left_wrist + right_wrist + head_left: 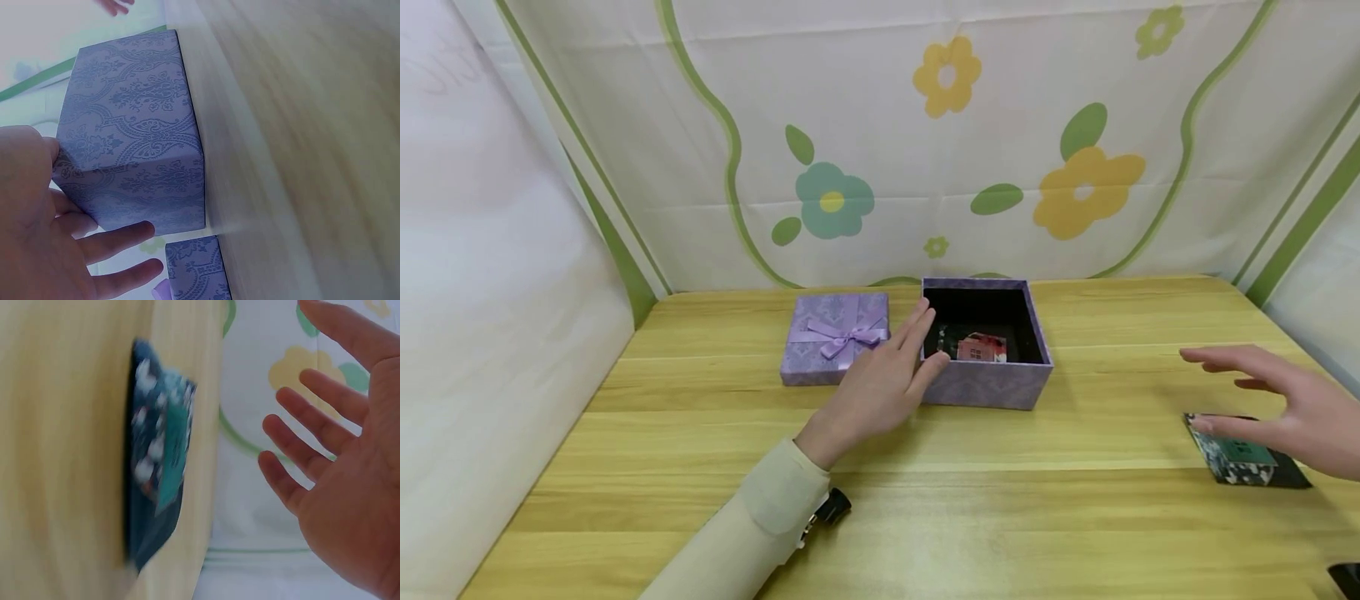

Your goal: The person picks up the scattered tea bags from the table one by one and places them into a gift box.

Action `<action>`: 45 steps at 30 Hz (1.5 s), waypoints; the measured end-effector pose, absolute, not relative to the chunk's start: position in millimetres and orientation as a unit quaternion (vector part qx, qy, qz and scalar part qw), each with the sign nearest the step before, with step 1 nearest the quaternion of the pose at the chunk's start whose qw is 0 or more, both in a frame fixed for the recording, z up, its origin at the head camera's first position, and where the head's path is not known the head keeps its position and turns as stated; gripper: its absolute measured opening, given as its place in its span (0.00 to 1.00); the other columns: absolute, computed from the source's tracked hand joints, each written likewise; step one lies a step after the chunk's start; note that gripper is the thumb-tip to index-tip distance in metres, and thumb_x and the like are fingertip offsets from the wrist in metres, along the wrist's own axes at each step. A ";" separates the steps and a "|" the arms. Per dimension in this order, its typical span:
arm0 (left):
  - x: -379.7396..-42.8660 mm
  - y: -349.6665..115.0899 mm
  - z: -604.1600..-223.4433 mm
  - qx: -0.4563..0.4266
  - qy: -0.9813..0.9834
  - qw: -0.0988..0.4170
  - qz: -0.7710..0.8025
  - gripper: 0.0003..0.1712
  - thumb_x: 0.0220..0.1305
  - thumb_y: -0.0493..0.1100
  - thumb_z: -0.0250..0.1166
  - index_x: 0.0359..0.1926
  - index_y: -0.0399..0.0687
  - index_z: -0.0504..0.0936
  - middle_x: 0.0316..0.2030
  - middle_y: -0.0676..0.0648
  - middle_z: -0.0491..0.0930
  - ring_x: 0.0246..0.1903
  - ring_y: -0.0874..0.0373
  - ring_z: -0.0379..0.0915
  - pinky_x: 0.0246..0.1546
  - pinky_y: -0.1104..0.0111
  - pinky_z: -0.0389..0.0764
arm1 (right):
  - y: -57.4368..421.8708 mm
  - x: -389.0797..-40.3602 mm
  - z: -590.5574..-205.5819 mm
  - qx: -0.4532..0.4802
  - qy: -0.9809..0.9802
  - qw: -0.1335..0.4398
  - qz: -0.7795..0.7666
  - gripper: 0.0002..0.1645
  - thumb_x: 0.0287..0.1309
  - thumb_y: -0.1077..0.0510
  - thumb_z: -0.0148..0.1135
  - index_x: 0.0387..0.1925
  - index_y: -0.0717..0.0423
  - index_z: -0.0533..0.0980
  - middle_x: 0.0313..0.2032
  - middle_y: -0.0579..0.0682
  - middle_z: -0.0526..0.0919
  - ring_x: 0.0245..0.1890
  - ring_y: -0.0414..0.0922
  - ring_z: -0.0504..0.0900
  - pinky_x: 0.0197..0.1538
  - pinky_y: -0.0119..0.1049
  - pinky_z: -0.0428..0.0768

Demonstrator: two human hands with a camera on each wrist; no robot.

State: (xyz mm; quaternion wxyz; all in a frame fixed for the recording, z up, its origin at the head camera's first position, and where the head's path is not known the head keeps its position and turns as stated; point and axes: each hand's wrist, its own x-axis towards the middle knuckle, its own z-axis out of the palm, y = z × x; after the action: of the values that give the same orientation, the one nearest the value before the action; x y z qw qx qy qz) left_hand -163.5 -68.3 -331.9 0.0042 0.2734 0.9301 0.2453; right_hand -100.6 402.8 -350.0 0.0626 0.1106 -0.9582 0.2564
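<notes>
A purple patterned box (985,387) stands uncovered at the back middle of the table, black inside. In it lies a dark packet with a pinkish-red label (981,347). My left hand (880,387) rests at the box's left front corner, thumb at the front rim and straight fingers along the left side. In the left wrist view, fingertips (134,234) lie beside the box wall (131,112). On the right, my right hand (1292,417) hovers with fingers spread over a flat dark packet (1247,454) bearing white blotches and a green label. Nothing is in its grasp.
The purple lid (827,321) with a ribbon bow lies left of the box. Behind the wooden table (1000,517) hangs a white cloth (880,100) printed with flowers. A small black object (1345,575) shows at the lower right edge.
</notes>
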 end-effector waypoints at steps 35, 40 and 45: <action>-163.5 -68.2 -332.3 0.276 0.931 0.001 0.239 0.42 0.85 0.67 0.37 0.87 0.52 0.44 0.87 0.53 0.41 0.56 0.47 0.86 0.44 0.59 0.84 | 466.4 -93.2 -405.4 0.155 -0.979 0.030 0.132 0.51 0.32 0.46 0.92 0.64 0.42 0.81 0.57 0.05 0.52 0.53 0.06 0.47 0.46 0.19 0.66; -163.1 -68.0 -331.7 0.275 0.930 0.003 0.243 0.42 0.85 0.67 0.38 0.87 0.52 0.44 0.87 0.52 0.41 0.60 0.46 0.84 0.51 0.55 0.85 | 468.8 -93.5 -407.1 0.167 -0.977 0.040 0.125 0.52 0.30 0.46 0.92 0.64 0.39 0.81 0.59 0.09 0.54 0.56 0.08 0.45 0.50 0.11 0.47; -163.9 -68.2 -332.8 0.273 0.930 0.004 0.245 0.42 0.85 0.67 0.38 0.87 0.51 0.45 0.87 0.54 0.40 0.59 0.46 0.84 0.51 0.55 0.85 | 464.2 -94.4 -402.9 0.154 -0.982 0.025 0.106 0.51 0.32 0.44 0.92 0.64 0.40 0.81 0.58 0.32 0.71 0.53 0.09 0.47 0.46 0.19 0.58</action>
State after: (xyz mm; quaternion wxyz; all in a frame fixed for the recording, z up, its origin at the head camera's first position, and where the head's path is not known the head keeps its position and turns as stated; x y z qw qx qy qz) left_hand -163.9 -68.2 -332.8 0.0042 0.2732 0.9303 0.2445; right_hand -94.4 464.2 -402.9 0.0250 0.1541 -0.9820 0.1062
